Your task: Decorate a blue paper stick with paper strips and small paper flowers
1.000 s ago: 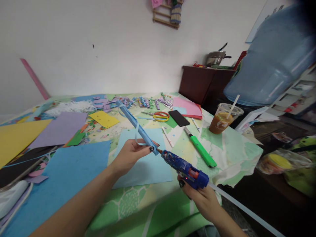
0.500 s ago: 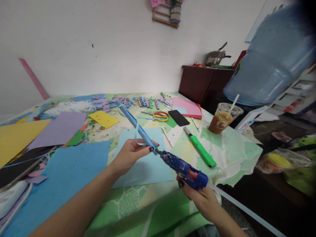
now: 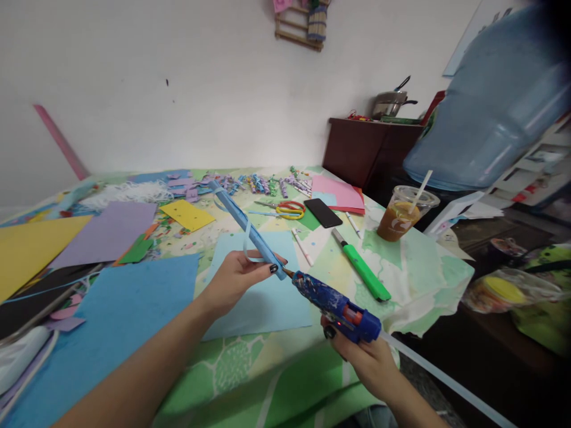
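Observation:
My left hand [image 3: 234, 277] pinches the near end of a long rolled blue paper stick [image 3: 246, 225] that slants up and away to the left, with a thin pale blue strip looped round it. My right hand [image 3: 363, 353] grips a blue hot glue gun [image 3: 336, 306]. Its nozzle touches the stick's near end, just beside my left thumb. A clear glue stick [image 3: 441, 377] trails out of the gun's back toward the lower right. Both hands hover above a light blue paper sheet [image 3: 263, 303] on the table.
Coloured paper sheets [image 3: 111, 229] and scraps cover the table's left side. Behind lie red-and-yellow scissors [image 3: 289, 209], a black phone [image 3: 323, 212], a green utility knife [image 3: 363, 267] and white markers. An iced drink cup [image 3: 401, 214] with a straw stands at the right edge.
The glue gun and my right hand have shifted slightly to the right and down. My left hand and the stick stay where they were.

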Tool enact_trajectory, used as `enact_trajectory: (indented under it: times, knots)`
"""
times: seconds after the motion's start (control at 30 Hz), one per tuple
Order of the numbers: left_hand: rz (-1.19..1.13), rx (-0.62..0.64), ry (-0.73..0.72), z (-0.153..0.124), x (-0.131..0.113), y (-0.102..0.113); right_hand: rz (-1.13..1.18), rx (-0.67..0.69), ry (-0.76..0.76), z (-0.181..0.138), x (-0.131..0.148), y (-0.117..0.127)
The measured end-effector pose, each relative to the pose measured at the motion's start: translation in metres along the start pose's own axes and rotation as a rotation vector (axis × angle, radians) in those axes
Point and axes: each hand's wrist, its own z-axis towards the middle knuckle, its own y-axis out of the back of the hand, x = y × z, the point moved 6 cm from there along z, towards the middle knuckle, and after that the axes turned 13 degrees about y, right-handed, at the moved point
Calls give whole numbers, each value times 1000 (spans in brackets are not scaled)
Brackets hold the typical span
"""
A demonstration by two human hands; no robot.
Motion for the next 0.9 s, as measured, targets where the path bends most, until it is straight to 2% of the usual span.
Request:
enact_trajectory:
  times: [0.13, 0.43, 0.6, 0.73, 0.8, 0.9]
  knots:
    - [-10, 0, 10, 1, 1, 0, 39, -50, 23, 0, 5, 2]
    - [37, -27, 1, 0, -1, 1, 127, -54, 84, 6, 16, 4]
    - [46, -51, -2, 1, 0, 2, 125, -3, 149, 10, 25, 5]
    - [42, -28, -9, 2, 1, 2, 130, 36, 226, 15, 30, 15]
    - [35, -5, -20, 2, 1, 1, 133, -47, 259, 16, 31, 26]
    - [2, 23, -36, 2, 0, 0, 91, -294, 261, 14, 28, 49]
